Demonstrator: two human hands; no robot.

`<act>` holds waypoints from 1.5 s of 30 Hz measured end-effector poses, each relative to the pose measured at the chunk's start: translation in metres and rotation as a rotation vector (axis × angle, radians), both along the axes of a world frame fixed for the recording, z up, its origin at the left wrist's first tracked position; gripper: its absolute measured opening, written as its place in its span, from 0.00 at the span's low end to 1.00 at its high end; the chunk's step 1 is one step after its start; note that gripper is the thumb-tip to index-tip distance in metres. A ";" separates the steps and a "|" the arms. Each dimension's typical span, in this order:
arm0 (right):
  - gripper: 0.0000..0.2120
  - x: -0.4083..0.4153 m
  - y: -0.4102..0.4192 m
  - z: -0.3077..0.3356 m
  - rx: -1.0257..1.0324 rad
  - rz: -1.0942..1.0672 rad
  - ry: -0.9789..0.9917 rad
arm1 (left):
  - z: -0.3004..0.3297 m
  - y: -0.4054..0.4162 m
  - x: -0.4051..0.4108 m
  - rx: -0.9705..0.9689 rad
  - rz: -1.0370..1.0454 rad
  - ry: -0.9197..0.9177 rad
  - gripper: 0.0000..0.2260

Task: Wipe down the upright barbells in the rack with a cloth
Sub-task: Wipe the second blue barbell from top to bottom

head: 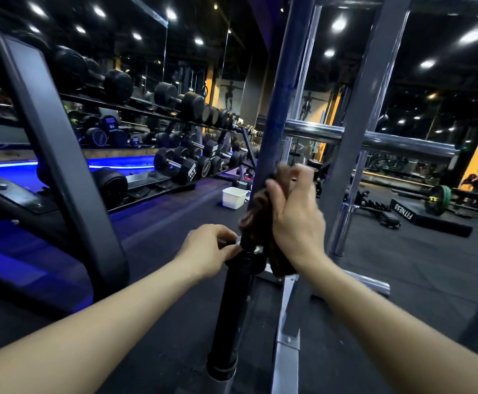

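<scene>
My right hand [294, 211] has its grip wrapped around a brown cloth [260, 214], fingers curled to press it against the upright barbell [274, 118], a dark blue shaft leaning up through the rack [371, 95]. My left hand [209, 248] pinches the collar just below, where the shaft meets the black sleeve [229, 317], steadying the bar. I judge I am mid-wipe on the lower part of this bar. The next move calls for sliding the cloth along the shaft while the left hand keeps the bar from rocking.

Room is tight on the right: a grey rack post and a chrome crossbar [346, 135] sit just beside the shaft, so my knuckles could catch there as the cloth climbs. To the left a black bench frame [53, 143] stands near. A white tub [233, 197] sits on the floor [402, 268] beyond.
</scene>
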State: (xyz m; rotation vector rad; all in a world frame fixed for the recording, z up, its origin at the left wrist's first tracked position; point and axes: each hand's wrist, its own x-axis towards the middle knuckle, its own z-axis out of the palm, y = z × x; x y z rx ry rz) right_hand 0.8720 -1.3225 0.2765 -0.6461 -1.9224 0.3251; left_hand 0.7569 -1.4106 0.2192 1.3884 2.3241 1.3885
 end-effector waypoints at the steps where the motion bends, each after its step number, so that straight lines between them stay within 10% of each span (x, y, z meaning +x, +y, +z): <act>1: 0.15 -0.001 -0.001 0.014 0.029 0.005 0.093 | 0.000 0.000 -0.001 0.003 -0.005 -0.024 0.04; 10: 0.38 -0.029 -0.004 0.022 0.171 -0.224 -0.069 | -0.001 -0.002 -0.001 0.000 -0.032 0.023 0.08; 19: 0.26 -0.038 0.005 0.041 0.140 -0.204 0.058 | -0.004 0.001 -0.005 0.013 -0.038 0.073 0.07; 25: 0.28 -0.015 0.001 -0.025 0.036 -0.165 -0.335 | 0.001 0.001 -0.002 -0.016 -0.007 0.134 0.10; 33: 0.25 -0.025 0.006 0.047 0.166 -0.239 -0.138 | 0.000 -0.002 -0.002 -0.001 -0.039 0.104 0.08; 39: 0.22 -0.005 0.001 -0.018 0.111 -0.237 -0.503 | -0.002 -0.001 -0.001 0.004 -0.023 0.163 0.09; 45: 0.20 -0.022 0.002 0.051 0.142 -0.190 -0.163 | -0.003 -0.002 -0.001 0.001 -0.026 0.127 0.10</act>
